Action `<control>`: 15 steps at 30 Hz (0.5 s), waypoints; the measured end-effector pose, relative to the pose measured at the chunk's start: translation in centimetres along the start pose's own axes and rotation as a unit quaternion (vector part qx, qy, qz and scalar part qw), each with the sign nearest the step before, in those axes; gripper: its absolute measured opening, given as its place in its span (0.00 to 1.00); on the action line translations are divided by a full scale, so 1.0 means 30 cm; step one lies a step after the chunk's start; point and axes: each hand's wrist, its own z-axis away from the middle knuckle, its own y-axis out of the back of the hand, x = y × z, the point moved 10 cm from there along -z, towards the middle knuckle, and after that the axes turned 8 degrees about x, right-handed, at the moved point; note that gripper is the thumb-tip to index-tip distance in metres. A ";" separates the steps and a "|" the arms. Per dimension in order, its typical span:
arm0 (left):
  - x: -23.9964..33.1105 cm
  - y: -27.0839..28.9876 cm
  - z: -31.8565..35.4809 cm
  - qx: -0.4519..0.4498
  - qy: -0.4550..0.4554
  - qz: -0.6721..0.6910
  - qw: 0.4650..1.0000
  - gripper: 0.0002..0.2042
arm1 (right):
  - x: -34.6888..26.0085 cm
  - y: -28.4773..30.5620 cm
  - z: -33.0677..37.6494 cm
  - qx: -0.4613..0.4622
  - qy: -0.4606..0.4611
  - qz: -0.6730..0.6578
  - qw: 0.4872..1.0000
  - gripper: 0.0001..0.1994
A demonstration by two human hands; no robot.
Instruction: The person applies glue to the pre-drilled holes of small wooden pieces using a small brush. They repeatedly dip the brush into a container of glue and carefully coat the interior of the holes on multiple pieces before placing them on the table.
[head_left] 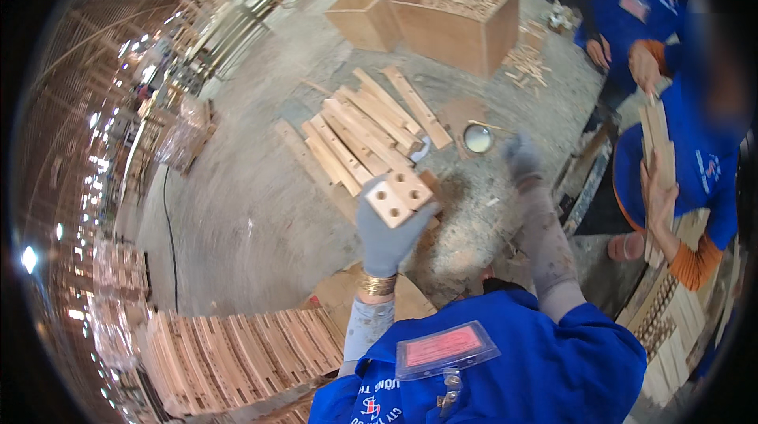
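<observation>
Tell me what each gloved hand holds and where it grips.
The left hand holds a short pale wooden block with round holes by its lower end. The right hand is open and holds nothing.

View from above a person in a blue shirt, both hands in grey gloves. The left hand (pixel 384 236) is raised and grips a small wooden block (pixel 399 198) with round holes drilled in its face. The right hand (pixel 522 159) reaches forward, fingers loosely curled and holding nothing, just beside a small round tin (pixel 478 138) on the concrete floor (pixel 237 219). Beyond the block lies a loose pile of planks (pixel 363 136). Farther off stand two open plywood crates (pixel 454 17) (one holds small wooden pieces). Slotted boards (pixel 237 353) are stacked at lower left. At right, a co-worker (pixel 695 163) in blue holds wooden strips upright.
</observation>
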 end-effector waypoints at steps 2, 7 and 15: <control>0.008 -0.003 0.007 -0.004 -0.025 -0.023 0.999 0.30 | -0.282 -0.080 0.017 -0.021 0.002 -0.071 0.997 0.09; -0.001 -0.028 0.010 -0.025 -0.041 0.041 0.998 0.27 | -1.030 -0.351 0.248 -0.145 0.135 -0.073 0.978 0.10; 0.016 -0.030 0.005 -0.023 -0.060 0.067 0.996 0.28 | -1.351 -0.679 0.701 -0.338 0.487 0.205 0.778 0.13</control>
